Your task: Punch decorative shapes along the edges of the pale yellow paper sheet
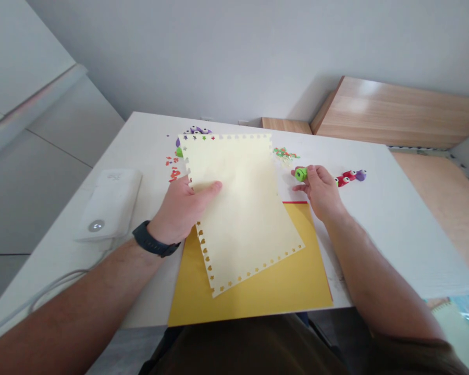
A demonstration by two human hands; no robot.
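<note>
My left hand (183, 205), a dark band on its wrist, grips a cream paper sheet (242, 198) by its left edge, thumb on top. Small star, heart and other shapes are punched along the sheet's edges. It is raised and tilted above a yellow sheet (258, 302) with a red edge. Between the fingers of my right hand (320, 190) is a small green craft punch (300, 174), to the right of the paper and apart from it. Red punches (346, 178) and a purple punch (360, 175) lie just beyond that hand.
Purple punches (197, 130) are partly hidden behind the paper's top left corner. Orange paper bits (174, 174) lie left of it, mixed green and orange bits (285, 153) right of it. A white box-like device (108, 203) with a cable (68, 276) sits at the table's left.
</note>
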